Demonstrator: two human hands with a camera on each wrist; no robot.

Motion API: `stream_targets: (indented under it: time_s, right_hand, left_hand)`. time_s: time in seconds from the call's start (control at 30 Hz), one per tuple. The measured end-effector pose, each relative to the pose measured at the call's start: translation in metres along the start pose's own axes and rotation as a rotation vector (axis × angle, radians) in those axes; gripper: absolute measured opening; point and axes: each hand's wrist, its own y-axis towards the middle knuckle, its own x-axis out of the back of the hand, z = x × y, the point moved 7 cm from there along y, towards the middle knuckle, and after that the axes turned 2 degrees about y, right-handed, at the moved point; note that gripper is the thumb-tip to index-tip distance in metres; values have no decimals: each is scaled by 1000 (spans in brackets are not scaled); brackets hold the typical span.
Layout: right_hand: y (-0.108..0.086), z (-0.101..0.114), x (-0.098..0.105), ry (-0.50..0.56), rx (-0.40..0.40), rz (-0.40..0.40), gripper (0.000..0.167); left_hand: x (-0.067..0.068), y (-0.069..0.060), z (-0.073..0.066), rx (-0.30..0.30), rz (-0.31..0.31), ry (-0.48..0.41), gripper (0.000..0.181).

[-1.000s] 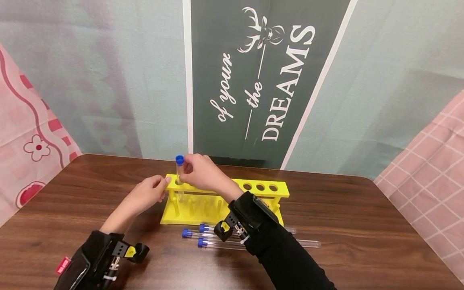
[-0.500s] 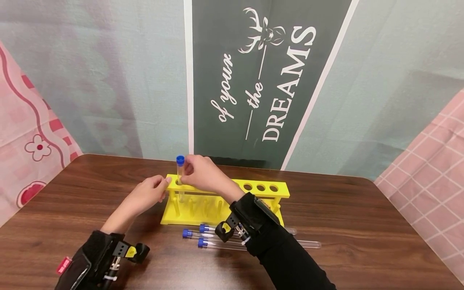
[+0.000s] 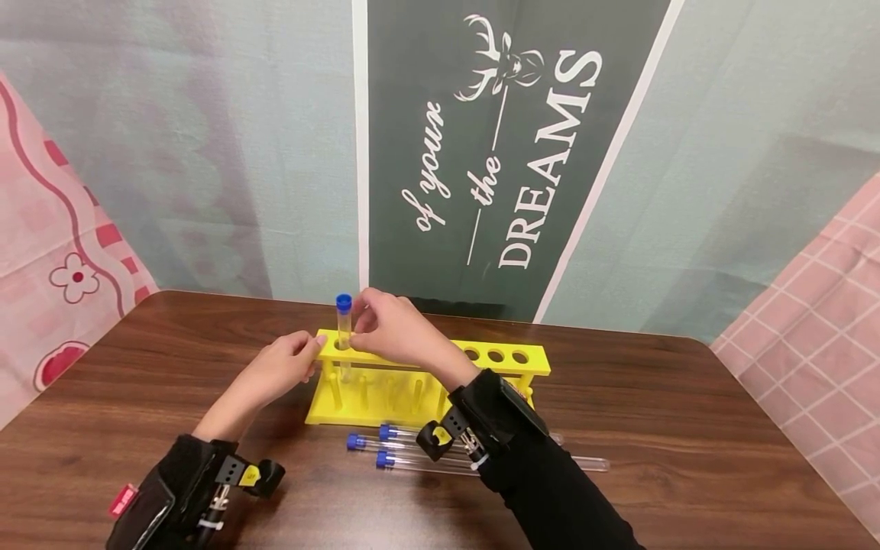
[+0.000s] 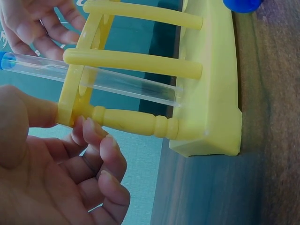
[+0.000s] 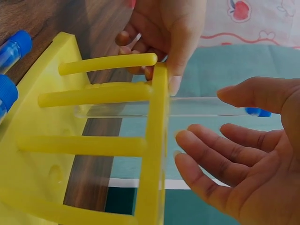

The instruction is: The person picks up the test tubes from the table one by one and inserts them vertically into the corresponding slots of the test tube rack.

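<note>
A clear test tube point(image 3: 344, 321) with a blue cap stands upright in the leftmost hole of the yellow test tube rack point(image 3: 385, 414). Its lower end reaches down to the rack's base in the left wrist view. My left hand point(image 3: 278, 363) pinches the rack's left end, thumb on the top bar and fingertips underneath. Beside the tube is my right hand point(image 3: 395, 328). In the right wrist view the right thumb and fingers point(image 5: 201, 161) are spread, with a gap between them and the tube. That hand hides part of the top bar.
Capped test tubes point(image 3: 591, 464) lie on the brown table point(image 3: 653, 428) in front of the rack, partly covered by the right forearm. Holes on the rack's right side hold no tubes. A printed cloth point(image 3: 296, 153) hangs behind the table.
My right hand has loosened from the tube, its fingers parting and shifting slightly right. The tube stays in the leftmost hole. The left hand keeps its grip on the rack.
</note>
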Motion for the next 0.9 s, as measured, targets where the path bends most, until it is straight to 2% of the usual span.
stream_targets:
  time_s: [0.27, 0.9]
  right_hand:
    - [-10, -2, 5, -63, -5, -9, 25]
    - [-41, 1, 8, -59, 60, -11, 22]
  left_hand:
    - [0, 1, 1, -4, -12, 10, 37]
    - [-1, -1, -1, 3, -25, 35, 34]
